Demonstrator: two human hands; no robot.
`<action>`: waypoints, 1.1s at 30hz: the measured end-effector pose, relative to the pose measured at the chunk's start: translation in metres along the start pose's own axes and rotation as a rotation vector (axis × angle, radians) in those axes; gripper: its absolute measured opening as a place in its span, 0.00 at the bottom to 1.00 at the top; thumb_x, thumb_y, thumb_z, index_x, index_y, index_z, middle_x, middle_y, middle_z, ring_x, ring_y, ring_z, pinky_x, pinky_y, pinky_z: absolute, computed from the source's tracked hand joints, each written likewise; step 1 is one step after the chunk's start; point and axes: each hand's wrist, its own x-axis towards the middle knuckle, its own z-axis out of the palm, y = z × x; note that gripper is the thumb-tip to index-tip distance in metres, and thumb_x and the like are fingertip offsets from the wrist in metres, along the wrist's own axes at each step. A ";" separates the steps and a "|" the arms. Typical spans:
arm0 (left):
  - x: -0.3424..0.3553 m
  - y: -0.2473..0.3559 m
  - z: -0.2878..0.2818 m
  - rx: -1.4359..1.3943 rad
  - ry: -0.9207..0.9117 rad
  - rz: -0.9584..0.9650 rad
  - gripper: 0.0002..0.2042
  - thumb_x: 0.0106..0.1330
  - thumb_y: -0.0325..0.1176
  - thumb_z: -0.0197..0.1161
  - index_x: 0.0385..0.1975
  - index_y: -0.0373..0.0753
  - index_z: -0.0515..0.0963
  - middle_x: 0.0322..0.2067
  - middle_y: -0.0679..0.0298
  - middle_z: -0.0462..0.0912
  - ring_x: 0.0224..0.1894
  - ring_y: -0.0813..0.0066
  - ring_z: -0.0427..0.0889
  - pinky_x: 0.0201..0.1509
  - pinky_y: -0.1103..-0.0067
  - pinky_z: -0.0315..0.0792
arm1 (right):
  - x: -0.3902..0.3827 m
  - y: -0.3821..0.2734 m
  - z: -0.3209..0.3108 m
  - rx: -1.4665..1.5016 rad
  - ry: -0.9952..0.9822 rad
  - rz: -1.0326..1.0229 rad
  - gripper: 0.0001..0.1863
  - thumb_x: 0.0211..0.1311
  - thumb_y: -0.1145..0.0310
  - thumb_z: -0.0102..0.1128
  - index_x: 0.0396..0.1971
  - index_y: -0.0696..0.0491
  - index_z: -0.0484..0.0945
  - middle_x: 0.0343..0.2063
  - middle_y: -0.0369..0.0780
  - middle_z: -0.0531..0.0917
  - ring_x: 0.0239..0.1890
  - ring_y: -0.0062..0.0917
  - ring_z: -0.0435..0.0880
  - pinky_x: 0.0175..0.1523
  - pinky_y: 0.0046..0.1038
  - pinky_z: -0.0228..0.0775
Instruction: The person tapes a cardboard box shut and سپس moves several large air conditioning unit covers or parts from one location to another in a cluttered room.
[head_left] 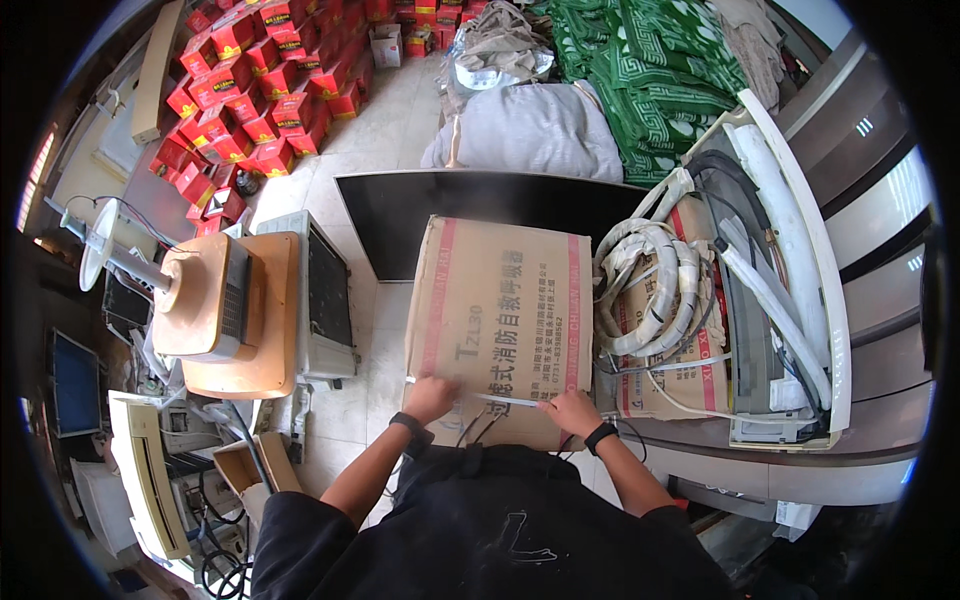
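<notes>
A large brown cardboard box (500,290) with pinkish-red printed bands stands right in front of me. Across its near part runs a thin white strap (505,400), stretched between my hands. My left hand (432,399), with a dark band on the wrist, is closed on the strap's left part. The strap's right part is gripped by my right hand (574,413), which also has a black wristband. Both hands rest close to the box's surface. Short dark cords (478,428) lie between me and the box. My fingertips are partly hidden.
Behind the box leans a flat black panel (470,200). On the right, a coiled wrapped pipe (645,290) lies by an opened air-conditioner unit (815,270). An orange-tan machine (215,310) stands left. Farther off are stacked red boxes (290,100) and green patterned bundles (650,80).
</notes>
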 end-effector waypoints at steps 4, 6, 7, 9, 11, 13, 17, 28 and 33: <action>0.013 0.012 0.015 0.004 0.114 0.099 0.11 0.58 0.34 0.56 0.38 0.47 0.82 0.26 0.55 0.82 0.32 0.55 0.82 0.50 0.62 0.66 | 0.006 0.037 -0.003 -0.034 0.172 -0.128 0.28 0.63 0.47 0.51 0.20 0.58 0.82 0.18 0.51 0.78 0.25 0.47 0.79 0.38 0.44 0.72; 0.022 0.029 0.018 -0.008 0.111 0.068 0.11 0.58 0.34 0.56 0.38 0.47 0.82 0.26 0.55 0.82 0.32 0.55 0.82 0.50 0.61 0.66 | 0.009 0.055 -0.016 -0.099 0.152 -0.163 0.28 0.64 0.47 0.50 0.20 0.58 0.81 0.17 0.51 0.78 0.25 0.48 0.79 0.38 0.44 0.71; 0.027 0.036 0.018 -0.014 0.112 0.051 0.11 0.58 0.34 0.56 0.38 0.48 0.82 0.26 0.55 0.82 0.32 0.55 0.82 0.50 0.61 0.66 | 0.010 0.062 -0.022 -0.133 0.142 -0.182 0.28 0.64 0.47 0.50 0.20 0.59 0.81 0.17 0.51 0.78 0.24 0.48 0.78 0.38 0.45 0.71; 0.033 0.044 0.019 -0.018 0.108 0.001 0.11 0.58 0.35 0.55 0.38 0.48 0.82 0.27 0.55 0.83 0.32 0.54 0.82 0.51 0.61 0.65 | 0.015 0.066 -0.034 -0.113 0.144 -0.221 0.30 0.65 0.47 0.48 0.19 0.60 0.80 0.16 0.52 0.76 0.23 0.49 0.77 0.36 0.44 0.70; 0.040 0.053 0.018 -0.029 0.122 -0.047 0.11 0.58 0.34 0.55 0.37 0.47 0.82 0.27 0.56 0.83 0.32 0.55 0.82 0.50 0.61 0.65 | 0.018 0.067 -0.046 -0.104 0.077 -0.201 0.31 0.65 0.46 0.48 0.19 0.61 0.80 0.16 0.53 0.76 0.23 0.49 0.77 0.36 0.43 0.70; 0.051 0.063 0.019 -0.078 0.176 -0.012 0.10 0.57 0.35 0.55 0.35 0.47 0.82 0.26 0.56 0.82 0.33 0.55 0.82 0.49 0.60 0.67 | 0.018 0.079 -0.050 -0.099 0.106 -0.184 0.31 0.66 0.46 0.48 0.19 0.61 0.80 0.15 0.54 0.76 0.24 0.50 0.77 0.35 0.42 0.70; 0.060 0.062 0.020 -0.014 0.209 0.017 0.09 0.57 0.35 0.55 0.32 0.46 0.82 0.25 0.57 0.82 0.34 0.55 0.81 0.45 0.60 0.69 | 0.027 0.087 -0.055 -0.074 0.096 -0.187 0.30 0.64 0.47 0.50 0.21 0.62 0.80 0.16 0.53 0.77 0.25 0.49 0.78 0.37 0.42 0.71; 0.078 0.043 0.037 0.032 0.240 -0.106 0.09 0.56 0.35 0.55 0.33 0.47 0.81 0.20 0.55 0.80 0.27 0.55 0.81 0.38 0.62 0.72 | 0.044 0.092 -0.004 -0.089 0.412 -0.111 0.25 0.59 0.45 0.54 0.18 0.52 0.83 0.16 0.48 0.78 0.23 0.44 0.79 0.30 0.44 0.70; 0.068 0.047 0.045 0.062 0.247 -0.139 0.10 0.55 0.34 0.55 0.34 0.46 0.81 0.19 0.54 0.80 0.26 0.54 0.80 0.38 0.62 0.73 | 0.042 0.081 -0.017 -0.082 0.211 -0.019 0.24 0.60 0.46 0.52 0.22 0.52 0.84 0.22 0.48 0.81 0.28 0.46 0.80 0.37 0.46 0.71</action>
